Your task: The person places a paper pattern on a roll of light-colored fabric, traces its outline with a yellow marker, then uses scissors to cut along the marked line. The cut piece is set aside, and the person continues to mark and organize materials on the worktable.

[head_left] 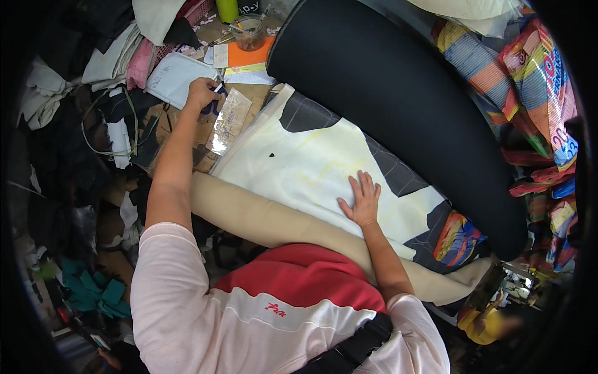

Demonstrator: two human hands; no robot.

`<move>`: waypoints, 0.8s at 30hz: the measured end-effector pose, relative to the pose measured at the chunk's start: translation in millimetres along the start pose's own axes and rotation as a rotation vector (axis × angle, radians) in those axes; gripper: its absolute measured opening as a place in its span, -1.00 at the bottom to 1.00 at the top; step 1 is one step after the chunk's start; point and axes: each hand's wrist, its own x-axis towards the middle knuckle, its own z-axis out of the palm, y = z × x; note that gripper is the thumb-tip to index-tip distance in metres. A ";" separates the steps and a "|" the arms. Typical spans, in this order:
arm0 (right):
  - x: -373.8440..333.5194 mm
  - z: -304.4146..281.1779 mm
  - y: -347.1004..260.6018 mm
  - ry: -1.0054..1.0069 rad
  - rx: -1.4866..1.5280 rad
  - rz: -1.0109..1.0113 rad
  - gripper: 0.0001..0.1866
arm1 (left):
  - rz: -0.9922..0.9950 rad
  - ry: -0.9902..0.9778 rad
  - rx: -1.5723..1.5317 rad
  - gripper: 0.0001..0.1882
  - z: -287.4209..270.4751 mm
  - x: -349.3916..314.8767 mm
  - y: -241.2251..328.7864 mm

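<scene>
Beige fabric roll [261, 221] is lying nearest w/ cream cloth [311, 168] spreading past it, right hand [361, 201] pressing flat on cloth, fingers apart, left hand [200, 93] closing on scissors [215, 103] beside clear ruler [229, 121], cloth looking marked but cutting not yet begun.
</scene>
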 end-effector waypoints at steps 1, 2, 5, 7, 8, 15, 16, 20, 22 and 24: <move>-0.2 0.0 0.1 0.008 0.019 -0.001 -0.29 | 0.006 0.002 -0.009 -0.61 -2.0 2.1 -4.8; -0.2 0.2 0.4 0.012 0.026 0.001 -0.29 | 0.025 -0.033 -0.001 -0.66 -5.2 6.7 -7.5; -0.4 0.8 1.2 0.018 0.038 0.002 -0.29 | -0.014 -0.047 -0.234 -0.69 -23.6 19.9 -8.2; -0.1 1.2 1.4 0.026 0.037 0.002 -0.29 | -0.019 0.161 -0.101 -0.63 -40.2 26.0 0.5; -0.1 1.2 1.4 0.029 0.033 -0.001 -0.29 | -0.028 0.287 0.045 -0.61 -46.5 26.2 7.3; 0.4 1.0 1.7 0.014 0.026 0.002 -0.29 | -0.333 -0.059 0.404 -0.36 -0.8 -16.7 56.8; 0.3 1.3 2.0 0.027 0.031 -0.001 -0.29 | -0.326 -0.061 0.383 -0.31 3.0 -17.7 56.9; -1.0 2.5 2.3 0.031 0.045 -0.003 -0.30 | -0.174 -0.131 0.471 -0.33 6.3 -17.0 51.3; -0.9 2.2 2.3 0.036 0.049 -0.002 -0.30 | -0.087 -0.276 0.481 -0.35 -8.5 -12.4 49.1; -0.4 1.2 2.2 0.036 0.042 -0.007 -0.30 | -0.204 -0.408 0.257 -0.40 -36.9 -10.8 46.3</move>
